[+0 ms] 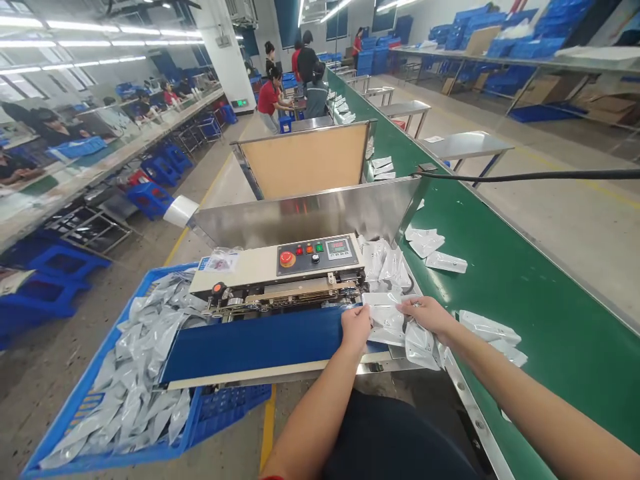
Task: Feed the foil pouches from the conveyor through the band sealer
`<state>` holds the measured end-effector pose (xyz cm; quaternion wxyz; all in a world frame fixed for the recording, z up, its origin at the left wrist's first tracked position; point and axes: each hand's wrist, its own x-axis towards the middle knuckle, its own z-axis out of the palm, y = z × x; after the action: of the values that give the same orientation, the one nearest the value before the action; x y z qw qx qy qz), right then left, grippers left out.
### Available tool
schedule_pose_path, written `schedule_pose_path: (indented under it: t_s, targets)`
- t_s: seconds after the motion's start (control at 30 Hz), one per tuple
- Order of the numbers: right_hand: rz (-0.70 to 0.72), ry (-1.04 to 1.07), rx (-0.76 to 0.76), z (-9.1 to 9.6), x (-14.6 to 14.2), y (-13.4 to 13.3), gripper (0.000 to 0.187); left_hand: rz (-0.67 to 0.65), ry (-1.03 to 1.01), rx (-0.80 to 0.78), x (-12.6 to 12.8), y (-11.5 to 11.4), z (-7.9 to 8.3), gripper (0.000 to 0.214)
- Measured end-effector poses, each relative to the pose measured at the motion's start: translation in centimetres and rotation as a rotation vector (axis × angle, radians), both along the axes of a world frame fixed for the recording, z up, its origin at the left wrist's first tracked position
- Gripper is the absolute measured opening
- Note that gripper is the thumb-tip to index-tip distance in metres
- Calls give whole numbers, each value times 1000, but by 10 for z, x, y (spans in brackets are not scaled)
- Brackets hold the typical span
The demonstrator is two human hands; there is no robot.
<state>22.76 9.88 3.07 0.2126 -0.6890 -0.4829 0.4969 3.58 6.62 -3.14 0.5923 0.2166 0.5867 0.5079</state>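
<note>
A white plastic pouch is stretched between my two hands at the right end of a band sealing machine. My left hand pinches its left edge, just over the blue belt. With thumb and fingers together, my right hand grips the pouch's upper right corner. Another pouch hangs or lies just below my right hand; whether I hold it too I cannot tell. More filled pouches are piled behind, against the machine's right end.
On the left, a blue crate holds many pouches. A green conveyor runs along my right with loose pouches on it. A steel panel stands behind the machine, and a black cable crosses the conveyor. Several people work farther back.
</note>
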Motion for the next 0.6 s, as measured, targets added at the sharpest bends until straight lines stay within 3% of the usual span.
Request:
schedule_pose_path:
  t_s: [0.17, 0.3, 0.4, 0.5, 0.53, 0.6]
  targets:
    - [68, -9, -9, -2, -35, 31, 38, 86, -10, 5, -21, 16, -9, 56]
    - [151, -20, 22, 2, -59, 35, 38, 143, 14, 21, -55, 7, -9, 60]
    - [153, -28, 85, 7, -56, 27, 39, 245, 46, 84, -85, -17, -3, 63]
    - [99, -80, 154, 11, -48, 13, 41, 402, 267, 194, -102, -54, 10, 59]
    - [77, -108, 170, 13, -49, 8, 42, 396, 345, 220, -101, -65, 15, 56]
    - [66, -135, 199, 18, -56, -3, 44, 224, 386, 260, -88, -80, 27, 54]
